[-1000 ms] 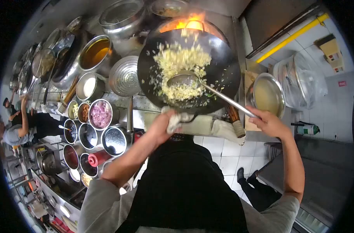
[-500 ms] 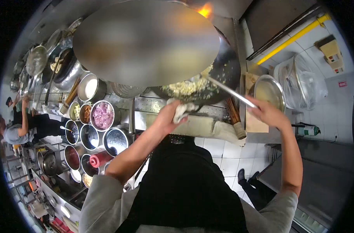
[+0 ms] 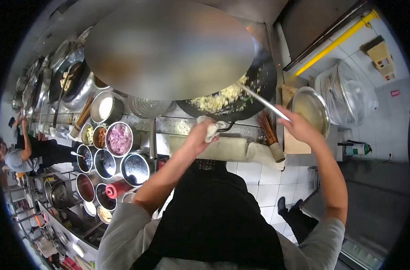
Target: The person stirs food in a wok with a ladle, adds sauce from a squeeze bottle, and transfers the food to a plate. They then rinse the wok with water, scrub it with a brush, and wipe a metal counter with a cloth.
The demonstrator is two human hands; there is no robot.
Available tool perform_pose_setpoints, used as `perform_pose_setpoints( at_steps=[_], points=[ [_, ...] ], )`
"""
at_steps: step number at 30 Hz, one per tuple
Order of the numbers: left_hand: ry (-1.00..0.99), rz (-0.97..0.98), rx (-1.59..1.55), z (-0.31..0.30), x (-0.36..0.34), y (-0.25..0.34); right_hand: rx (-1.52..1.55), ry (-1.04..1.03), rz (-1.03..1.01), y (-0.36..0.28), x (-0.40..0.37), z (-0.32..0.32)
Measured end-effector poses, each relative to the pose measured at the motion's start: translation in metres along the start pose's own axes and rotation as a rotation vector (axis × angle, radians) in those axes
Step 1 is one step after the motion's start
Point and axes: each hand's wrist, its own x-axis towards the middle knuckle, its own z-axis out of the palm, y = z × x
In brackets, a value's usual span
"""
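Wok (image 3: 269,85) mostly blurred out, left hand (image 3: 200,137) gripping cloth (image 3: 212,131), right (image 3: 299,127) closed around ladle handle (image 3: 265,103)

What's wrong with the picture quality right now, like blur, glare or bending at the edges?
In the head view, a smooth oval blur hides the upper middle and much of the wok; the fisheye lens curves the scene, with black corners; bright glare sits on the pan of dark liquid; the red squeeze bottle and chopped pink food look fairly clear.

Pale chopped food (image 3: 218,100) lies scattered with green bits in the dark wok (image 3: 264,90).
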Motion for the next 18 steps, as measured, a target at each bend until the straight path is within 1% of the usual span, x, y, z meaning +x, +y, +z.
perform_pose_setpoints(
  at_steps=[1, 3, 4, 5, 7, 8, 9, 10, 11, 13, 14, 16, 17, 18],
  points=[
    [-0.057, 0.019, 0.015, -0.010, 0.015, -0.017, -0.002, 0.002, 0.003, -0.014, 0.003, 0.006],
    [0.089, 0.002, 0.242, -0.023, 0.006, -0.047, -0.176, 0.087, 0.227, -0.038, 0.007, 0.013],
    [0.150, 0.008, 0.291, -0.043, 0.005, -0.065, -0.165, 0.129, 0.190, -0.039, -0.001, 0.014],
    [0.065, 0.027, 0.211, -0.041, -0.019, -0.062, -0.162, 0.139, 0.188, -0.042, -0.012, 0.008],
    [0.045, -0.030, 0.139, -0.024, -0.056, -0.033, -0.132, -0.011, 0.141, -0.045, -0.040, -0.012],
    [0.076, -0.045, 0.052, -0.006, -0.068, -0.011, -0.132, -0.020, 0.138, -0.038, -0.043, -0.021],
    [0.108, -0.053, -0.036, 0.010, -0.070, 0.017, -0.080, -0.056, -0.029, -0.028, -0.045, -0.030],
    [0.028, -0.075, -0.065, 0.018, -0.063, 0.039, -0.027, -0.088, -0.194, -0.024, -0.045, -0.035],
    [-0.081, -0.005, -0.042, 0.023, -0.052, 0.050, -0.028, -0.087, -0.194, -0.024, -0.033, -0.035],
    [-0.019, -0.005, -0.029, 0.008, -0.002, 0.023, -0.062, -0.053, 0.005, -0.021, 0.001, -0.026],
    [0.008, 0.040, -0.005, 0.005, 0.006, 0.002, -0.062, -0.046, 0.012, -0.022, 0.008, -0.013],
    [0.063, -0.023, 0.195, -0.018, 0.010, -0.037, -0.149, 0.142, 0.146, -0.016, 0.023, 0.016],
    [0.084, -0.038, 0.283, -0.030, 0.001, -0.046, -0.182, 0.263, 0.006, -0.006, 0.019, 0.029],
    [0.066, -0.004, 0.256, -0.036, -0.015, -0.049, -0.156, 0.169, 0.079, -0.022, 0.006, 0.022]
  ],
)
